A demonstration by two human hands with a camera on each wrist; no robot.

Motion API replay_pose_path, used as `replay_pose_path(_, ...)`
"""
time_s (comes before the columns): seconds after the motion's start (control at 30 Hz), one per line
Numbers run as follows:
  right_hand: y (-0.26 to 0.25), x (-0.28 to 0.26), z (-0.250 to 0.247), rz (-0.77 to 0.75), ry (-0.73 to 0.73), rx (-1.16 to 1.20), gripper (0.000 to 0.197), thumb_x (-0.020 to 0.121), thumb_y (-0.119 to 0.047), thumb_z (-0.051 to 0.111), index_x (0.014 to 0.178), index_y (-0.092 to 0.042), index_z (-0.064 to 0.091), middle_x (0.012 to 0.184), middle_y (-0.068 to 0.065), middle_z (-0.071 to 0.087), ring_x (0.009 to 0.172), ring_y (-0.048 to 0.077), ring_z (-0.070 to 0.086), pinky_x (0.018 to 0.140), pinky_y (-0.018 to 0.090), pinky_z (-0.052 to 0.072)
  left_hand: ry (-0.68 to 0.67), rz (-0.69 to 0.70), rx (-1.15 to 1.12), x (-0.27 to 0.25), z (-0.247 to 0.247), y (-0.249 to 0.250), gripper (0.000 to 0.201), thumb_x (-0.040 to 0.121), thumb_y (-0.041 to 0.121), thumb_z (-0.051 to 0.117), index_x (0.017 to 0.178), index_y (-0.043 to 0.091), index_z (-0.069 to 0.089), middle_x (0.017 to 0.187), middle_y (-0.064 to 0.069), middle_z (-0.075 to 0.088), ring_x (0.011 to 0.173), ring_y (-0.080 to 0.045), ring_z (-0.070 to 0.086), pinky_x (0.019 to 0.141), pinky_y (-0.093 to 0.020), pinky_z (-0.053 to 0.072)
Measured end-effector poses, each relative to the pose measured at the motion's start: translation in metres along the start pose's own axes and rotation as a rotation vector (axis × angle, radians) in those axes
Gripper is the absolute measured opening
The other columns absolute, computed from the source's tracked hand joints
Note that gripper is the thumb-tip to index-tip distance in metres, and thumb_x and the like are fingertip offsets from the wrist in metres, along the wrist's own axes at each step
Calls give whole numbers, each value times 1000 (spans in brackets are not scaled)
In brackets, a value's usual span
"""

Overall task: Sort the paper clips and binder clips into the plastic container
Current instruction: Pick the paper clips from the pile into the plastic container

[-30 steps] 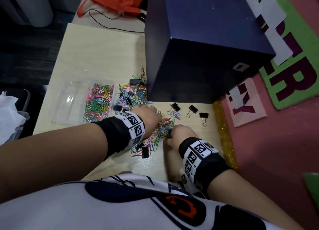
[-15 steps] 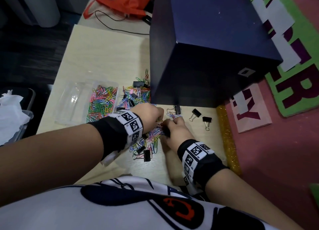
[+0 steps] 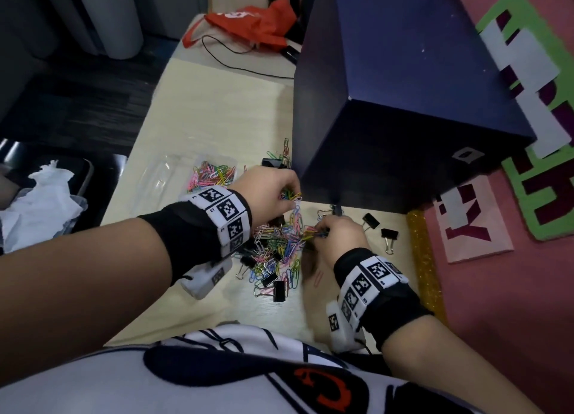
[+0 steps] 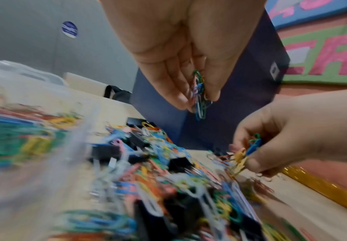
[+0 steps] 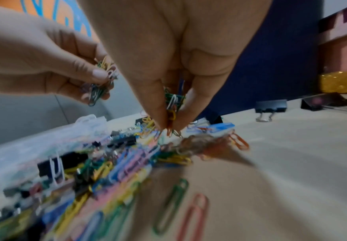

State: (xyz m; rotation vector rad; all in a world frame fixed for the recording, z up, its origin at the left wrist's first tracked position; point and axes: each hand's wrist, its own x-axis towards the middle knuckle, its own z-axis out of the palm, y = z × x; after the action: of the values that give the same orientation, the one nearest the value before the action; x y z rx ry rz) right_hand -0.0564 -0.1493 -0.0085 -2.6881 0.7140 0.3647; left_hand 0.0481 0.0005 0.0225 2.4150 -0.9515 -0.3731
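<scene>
A loose heap of coloured paper clips [image 3: 279, 243] mixed with black binder clips [image 3: 279, 290] lies on the pale table in front of me. My left hand [image 3: 273, 190] is raised above the heap and pinches a small bunch of paper clips [image 4: 199, 96]. My right hand [image 3: 337, 230] is low at the heap's right side and pinches its own bunch of paper clips [image 5: 172, 106]. The clear plastic container [image 3: 167, 177] sits left of the heap, with many coloured paper clips [image 3: 212, 174] in its right compartment.
A large dark blue box [image 3: 403, 103] stands right behind the heap. Three binder clips [image 3: 389, 235] lie apart at its foot on the right. A gold glitter strip [image 3: 424, 258] edges the table on the right. An orange bag [image 3: 248, 19] and cable lie at the far end.
My left hand has lifted off the heap with a bunch of clips and drifted towards the box. My right hand has shifted forward and picked up clips.
</scene>
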Motion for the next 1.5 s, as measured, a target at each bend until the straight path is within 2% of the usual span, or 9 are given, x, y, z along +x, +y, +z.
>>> replay_pose_path(0.13,-24,2,-15,-47,3,47,18,86,-28,66,103,-22,67,112,4,61,101,21,58,81,22,41,80,-104,-37,-13,-25,-30,19,85,30,69,103,27,64,89,8,64,81,-12,58,78,-26,49)
replay_pose_path(0.27,-62,7,-22,-177,-26,126,12,85,-30,68,96,-27,67,106,-1,62,96,19,57,77,23,39,173,-230,0,-22,-44,-65,18,83,30,70,99,24,64,84,7,61,77,-13,54,71,-23,43)
replay_pose_path(0.47,-127,13,-15,-443,-122,121,13,84,-23,66,97,-24,67,107,2,61,102,20,56,88,28,43,149,-381,-18,-21,-49,-94,22,82,33,71,101,26,62,80,5,61,79,-18,59,71,-27,47)
replay_pose_path(0.6,-151,16,-10,-469,-179,111,37,89,-26,62,124,-20,56,124,7,59,117,25,53,96,31,41,146,-414,-136,-18,-47,-101,28,94,25,51,122,27,55,87,0,69,85,-21,64,80,-33,51)
replay_pose_path(0.77,-155,21,-5,-419,-318,200,47,95,-25,52,140,-23,38,132,7,57,119,26,55,102,36,43,165,-474,-218,-16,-49,-107,32,93,10,41,116,27,57,77,9,67,85,-14,65,75,-28,50)
replay_pose_path(1.03,-156,24,-6,-442,-183,265,27,90,-10,54,115,-20,54,117,4,59,102,22,59,94,35,46,189,-443,-219,-17,-51,-102,30,86,3,48,103,24,60,89,3,70,83,-19,65,77,-37,55)
replay_pose_path(1.23,-119,31,-8,-258,-139,320,13,87,-18,61,75,-22,60,77,-5,64,78,21,64,83,38,55,171,-405,-113,-21,-49,-104,16,83,12,64,91,25,60,82,5,69,78,-17,66,76,-35,55)
replay_pose_path(1.37,-81,32,-20,-140,-135,74,14,95,-27,52,89,-21,64,100,2,67,90,22,63,85,31,51,135,-283,45,-15,-46,-87,16,88,13,54,96,23,64,97,-1,64,86,-22,60,76,-32,50)
replay_pose_path(1.5,-43,19,-12,-157,-173,-75,21,95,-23,46,108,-28,62,119,2,50,103,22,55,93,29,44,-18,-118,131,-13,-33,-55,21,89,15,50,101,25,63,100,2,60,92,-20,57,78,-29,46)
